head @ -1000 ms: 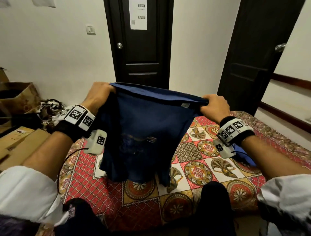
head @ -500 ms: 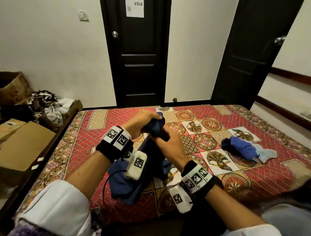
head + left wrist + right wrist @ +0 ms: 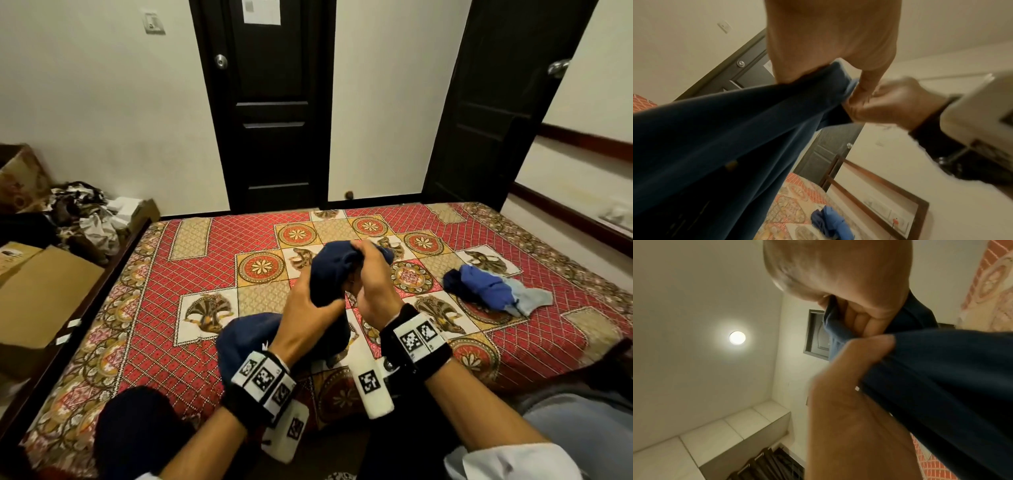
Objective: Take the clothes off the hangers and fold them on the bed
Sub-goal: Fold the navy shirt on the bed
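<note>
Patterned bed (image 3: pixel 191 284), both hands clutching navy garment (image 3: pixel 329 270), ceiling lamp (image 3: pixel 737 337) only in right-wrist view

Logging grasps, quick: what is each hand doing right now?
Left hand: grips the navy garment.
Right hand: grips the same garment's bunched top.
</note>
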`<state>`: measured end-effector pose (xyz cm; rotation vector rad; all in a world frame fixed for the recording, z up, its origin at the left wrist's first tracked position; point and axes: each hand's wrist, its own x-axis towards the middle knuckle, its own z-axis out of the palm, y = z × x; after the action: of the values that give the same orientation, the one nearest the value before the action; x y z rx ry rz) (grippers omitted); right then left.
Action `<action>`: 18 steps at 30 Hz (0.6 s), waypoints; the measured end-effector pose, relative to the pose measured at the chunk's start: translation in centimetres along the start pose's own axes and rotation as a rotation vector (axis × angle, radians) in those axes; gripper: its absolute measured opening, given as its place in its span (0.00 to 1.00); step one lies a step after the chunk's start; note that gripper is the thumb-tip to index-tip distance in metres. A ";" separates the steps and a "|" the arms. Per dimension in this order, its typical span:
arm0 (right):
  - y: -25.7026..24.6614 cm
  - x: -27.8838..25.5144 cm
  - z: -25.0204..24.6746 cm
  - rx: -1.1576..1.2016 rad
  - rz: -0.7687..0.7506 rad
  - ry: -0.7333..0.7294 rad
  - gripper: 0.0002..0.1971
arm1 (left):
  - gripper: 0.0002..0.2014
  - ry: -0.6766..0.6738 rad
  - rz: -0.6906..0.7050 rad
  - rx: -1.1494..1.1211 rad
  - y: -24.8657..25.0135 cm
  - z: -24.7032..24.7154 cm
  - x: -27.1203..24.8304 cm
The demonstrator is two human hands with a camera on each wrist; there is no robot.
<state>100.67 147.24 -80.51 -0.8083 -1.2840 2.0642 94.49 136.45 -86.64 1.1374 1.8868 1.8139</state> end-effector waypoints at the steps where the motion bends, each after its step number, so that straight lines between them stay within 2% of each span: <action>1: -0.5 -0.4 0.1 -0.070 -0.044 -0.026 0.11 | 0.28 0.047 0.031 0.062 -0.8 0.4 -0.2; 4: -2.1 -1.1 0.7 -0.315 -0.193 -0.036 0.11 | 0.24 0.272 0.045 0.224 -2.7 0.2 0.0; 6: -3.3 -0.8 0.6 -0.404 -0.272 0.009 0.07 | 0.23 0.373 0.090 0.300 -3.0 -0.7 0.3; 8: -4.0 0.0 0.1 -0.308 -0.263 0.060 0.02 | 0.21 0.437 0.173 0.393 -2.9 -1.6 0.4; 11: -3.4 2.3 -0.8 -0.046 -0.113 0.138 0.05 | 0.19 0.498 0.229 0.540 -3.4 -2.5 0.6; 14: -2.6 3.7 -1.0 0.186 0.079 0.161 0.12 | 0.13 0.521 0.051 0.611 -6.1 -3.6 0.6; 16: -2.7 3.6 -0.9 0.214 0.086 0.148 0.16 | 0.06 0.477 -0.094 0.630 -8.5 -4.5 0.0; 18: -3.0 2.9 -0.6 0.177 0.054 0.081 0.16 | 0.05 0.372 -0.120 0.626 -10.2 -4.8 -0.7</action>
<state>99.61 150.82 -78.55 -0.8447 -1.0295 2.1298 88.19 133.60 -95.54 0.8521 2.8007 1.4781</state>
